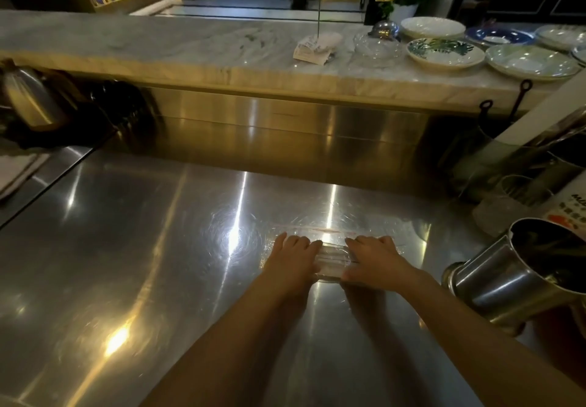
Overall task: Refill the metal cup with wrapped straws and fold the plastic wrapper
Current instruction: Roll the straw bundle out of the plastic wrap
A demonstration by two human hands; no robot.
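Observation:
A clear plastic wrapper (333, 259) lies on the steel counter (133, 248), partly folded over into a band, with a thin red strip along its far edge. My left hand (293, 262) presses on its left end, palm down. My right hand (375, 262) presses on its right end the same way. Both hands hold the fold between them. The metal cup (513, 273) stands at the right edge of the counter, to the right of my right hand. Dark wrapped straws (551, 248) show inside its mouth.
A marble ledge (190, 54) runs across behind the counter, bearing several plates (444, 53), a glass dish and a receipt spike with slips. A steel kettle (28, 99) sits far left. Utensil holders and a printed box stand at the right.

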